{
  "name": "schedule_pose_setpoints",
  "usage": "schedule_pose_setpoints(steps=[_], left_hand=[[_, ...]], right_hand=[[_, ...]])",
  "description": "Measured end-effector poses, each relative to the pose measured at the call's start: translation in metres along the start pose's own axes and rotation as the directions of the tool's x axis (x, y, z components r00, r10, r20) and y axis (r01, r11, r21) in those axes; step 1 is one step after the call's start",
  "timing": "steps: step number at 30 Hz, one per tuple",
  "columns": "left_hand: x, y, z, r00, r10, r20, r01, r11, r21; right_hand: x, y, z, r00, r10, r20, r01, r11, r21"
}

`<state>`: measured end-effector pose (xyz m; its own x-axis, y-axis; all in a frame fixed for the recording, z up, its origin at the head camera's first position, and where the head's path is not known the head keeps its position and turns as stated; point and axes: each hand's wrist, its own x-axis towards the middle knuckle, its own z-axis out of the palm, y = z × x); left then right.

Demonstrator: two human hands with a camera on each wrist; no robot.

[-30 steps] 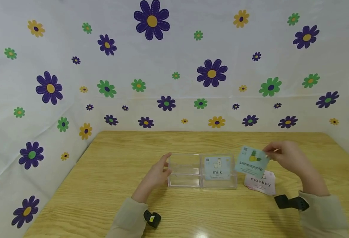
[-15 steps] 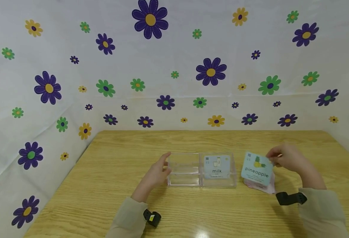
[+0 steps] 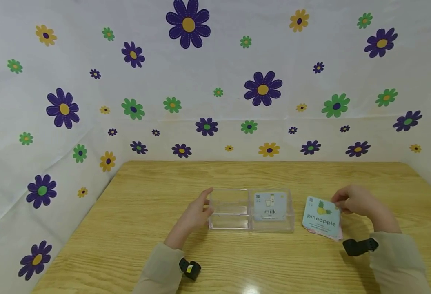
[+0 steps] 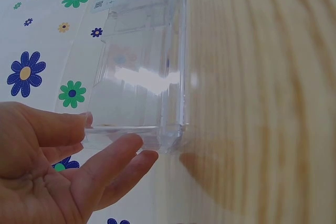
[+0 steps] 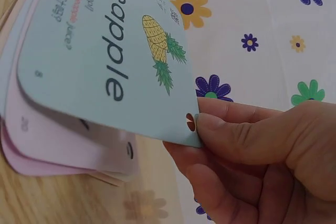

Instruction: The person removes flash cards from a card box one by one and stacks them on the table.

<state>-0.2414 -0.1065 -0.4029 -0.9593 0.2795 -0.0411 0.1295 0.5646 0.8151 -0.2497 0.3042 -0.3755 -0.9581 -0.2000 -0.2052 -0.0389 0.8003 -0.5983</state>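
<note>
My left hand (image 3: pixel 197 214) holds the left end of a clear plastic two-compartment card tray (image 3: pixel 230 214). In the left wrist view its thumb and fingertips meet the tray's end wall. A blue "milk" card (image 3: pixel 269 206) leans in the right compartment; no card shows in the left one. My right hand (image 3: pixel 355 201) pinches one corner of a light-blue "pineapple" card (image 3: pixel 322 218) between thumb and fingers. That card is tilted over a small card stack (image 5: pixel 68 150), its held edge raised while the far side lies close to the pile. Pink and other pale card edges show beneath it.
The wooden table (image 3: pixel 164 257) runs back to a white cloth (image 3: pixel 215 69) printed with flowers, which also hangs at both sides. A black wrist camera (image 3: pixel 189 269) is strapped to the left wrist and another wrist camera (image 3: pixel 360 247) to the right.
My right hand has lowered the pineapple card and moved it slightly right, from beside the tray onto the stack, covering the "monkey" card. My left hand has stayed at the tray's end.
</note>
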Motion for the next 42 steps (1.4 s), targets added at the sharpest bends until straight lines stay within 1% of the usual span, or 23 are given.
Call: schedule_pose_setpoints(steps=[7, 13, 22, 27, 30, 38, 42], left_hand=[[-0.001, 0.000, 0.000, 1.000, -0.012, -0.003, 0.012, 1.000, 0.004], [-0.001, 0.002, 0.000, 1.000, 0.002, -0.005, -0.002, 1.000, 0.010], [0.000, 0.004, 0.000, 1.000, 0.005, -0.022, -0.005, 1.000, 0.015], [-0.001, 0.004, 0.001, 1.000, -0.008, -0.014, 0.008, 1.000, 0.016], [-0.002, 0.004, 0.001, 1.000, -0.009, -0.014, 0.009, 1.000, 0.012], [-0.002, 0.004, 0.000, 1.000, 0.002, -0.011, -0.002, 1.000, 0.009], [-0.002, 0.003, 0.000, 1.000, 0.002, -0.006, -0.002, 1.000, 0.008]], right_hand=[[0.006, 0.008, 0.005, 0.999, 0.029, 0.021, -0.030, 0.999, 0.016], [0.008, 0.012, 0.006, 0.999, 0.044, 0.030, -0.044, 0.999, -0.015], [0.010, 0.014, 0.000, 0.999, 0.029, 0.043, -0.027, 0.999, -0.041], [0.010, 0.016, 0.004, 0.998, 0.042, 0.048, -0.041, 0.999, -0.026], [0.010, 0.015, 0.006, 0.998, 0.034, 0.045, -0.033, 0.999, -0.027], [0.011, 0.011, 0.007, 1.000, 0.031, 0.000, -0.031, 0.999, -0.043], [0.009, 0.003, 0.007, 0.998, -0.014, -0.061, 0.011, 0.998, -0.064]])
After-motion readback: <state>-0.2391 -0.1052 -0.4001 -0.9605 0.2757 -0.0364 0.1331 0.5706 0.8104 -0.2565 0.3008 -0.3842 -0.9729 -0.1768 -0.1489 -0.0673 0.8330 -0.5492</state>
